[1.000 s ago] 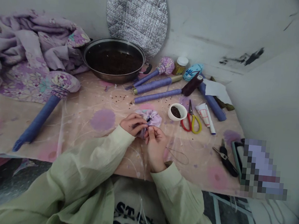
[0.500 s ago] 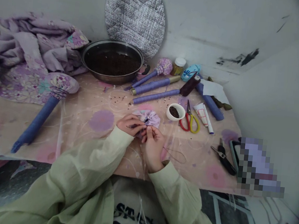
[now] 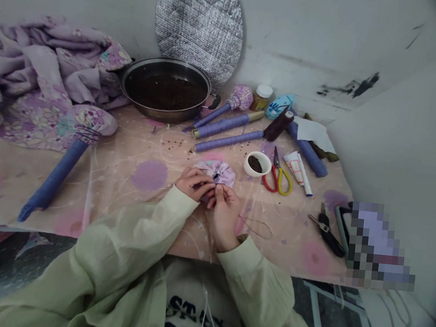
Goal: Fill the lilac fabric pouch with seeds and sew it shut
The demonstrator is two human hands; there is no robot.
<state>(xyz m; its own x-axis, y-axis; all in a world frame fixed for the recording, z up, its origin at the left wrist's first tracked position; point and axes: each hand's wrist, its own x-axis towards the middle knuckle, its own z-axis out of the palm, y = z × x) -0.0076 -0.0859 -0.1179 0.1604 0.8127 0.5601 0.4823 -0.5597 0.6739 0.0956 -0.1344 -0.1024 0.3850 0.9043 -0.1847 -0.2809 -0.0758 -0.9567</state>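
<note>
A small round piece of purple floral cloth (image 3: 224, 173), gathered in puckers around dark stitching at its middle, lies between my hands above the table. My left hand (image 3: 196, 182) is closed on its near left edge. With thumb and forefinger pinched, my right hand (image 3: 227, 210) meets the cloth's near edge close to the left fingertips; what sits in that pinch is too small to make out. A thin loop of thread (image 3: 260, 228) trails out to the right from behind my right hand. Just beyond stand a white cup (image 3: 266, 163) of dark grains and red-and-yellow-handled scissors (image 3: 285, 183).
A wide pan (image 3: 161, 114) of dark material stands at the back beside bunched purple cloth (image 3: 45, 75). Left lies a blue-wrapped stick with a floral head (image 3: 56, 179). Several wrapped sticks (image 3: 228, 141), a dark thread spool (image 3: 277, 128), a jar (image 3: 260, 100) and pliers (image 3: 327, 233) lie rightward.
My left hand has shifted very slightly to the right relative to the cloth. Otherwise the hands and cloth keep nearly the same pose; the whole view has moved a little.
</note>
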